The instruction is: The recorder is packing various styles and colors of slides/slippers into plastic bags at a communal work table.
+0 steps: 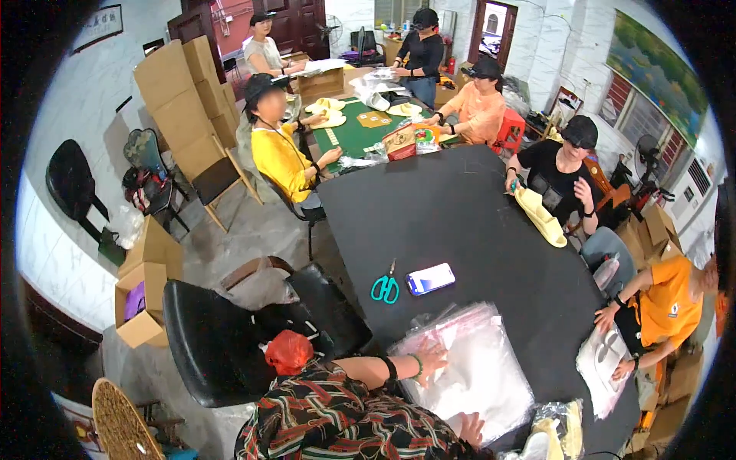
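A stack of clear plastic bags [479,368] lies on the near end of the black table [460,215]. My left hand [432,360] rests flat on the stack's left side with fingers spread; that wrist wears a black band and a green bracelet. My right hand [471,429] lies on the stack's near edge, fingers apart. Neither hand grips anything. Just beyond the bags are teal-handled scissors [386,287] and a phone [430,278] with its screen lit.
Several people sit around the table. One at the right holds yellow slippers [540,217]; another in orange handles a white bagged item [602,364]. A black chair [207,337] with a red bag [289,351] and cardboard boxes [146,284] stand to my left.
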{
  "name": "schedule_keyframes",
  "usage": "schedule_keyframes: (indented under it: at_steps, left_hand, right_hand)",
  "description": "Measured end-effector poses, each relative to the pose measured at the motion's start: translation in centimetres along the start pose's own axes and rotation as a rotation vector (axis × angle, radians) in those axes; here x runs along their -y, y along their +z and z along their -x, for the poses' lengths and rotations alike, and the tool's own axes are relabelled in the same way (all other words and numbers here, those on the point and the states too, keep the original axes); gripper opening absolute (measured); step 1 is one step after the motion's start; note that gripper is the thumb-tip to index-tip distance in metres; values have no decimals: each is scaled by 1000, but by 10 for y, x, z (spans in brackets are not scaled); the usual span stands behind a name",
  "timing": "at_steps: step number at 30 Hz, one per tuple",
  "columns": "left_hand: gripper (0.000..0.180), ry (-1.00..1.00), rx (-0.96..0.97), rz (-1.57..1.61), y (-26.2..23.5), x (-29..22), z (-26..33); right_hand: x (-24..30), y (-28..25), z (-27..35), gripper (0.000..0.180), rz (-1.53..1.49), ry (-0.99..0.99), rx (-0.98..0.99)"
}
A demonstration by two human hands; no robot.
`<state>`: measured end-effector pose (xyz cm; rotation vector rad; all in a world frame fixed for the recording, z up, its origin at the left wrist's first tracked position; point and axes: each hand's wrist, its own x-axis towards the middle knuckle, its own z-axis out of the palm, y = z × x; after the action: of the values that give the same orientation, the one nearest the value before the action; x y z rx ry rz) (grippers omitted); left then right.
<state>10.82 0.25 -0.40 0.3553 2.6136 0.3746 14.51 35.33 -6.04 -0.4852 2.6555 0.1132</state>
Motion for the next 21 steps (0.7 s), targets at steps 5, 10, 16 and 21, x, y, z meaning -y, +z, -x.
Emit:
schedule_keyframes:
  at_steps: [5,10,16,21]
  left_hand:
    - [85,11,-18,-148,-50,-25,12]
    - [75,-86,-171,30,-76,-52,23]
    - [76,-98,-40,-72,-37,-63,10]
    - [80,-160,80,-45,-5,-65,11]
  right_hand:
    - [-17,-102,-4,92,-276,-334,187]
    - [11,-230,-6,61,-688,-440,-84]
    - [24,-264,-17,43,-1130,-482,-220]
    - [-8,-150,-36,53,-317,-507,6]
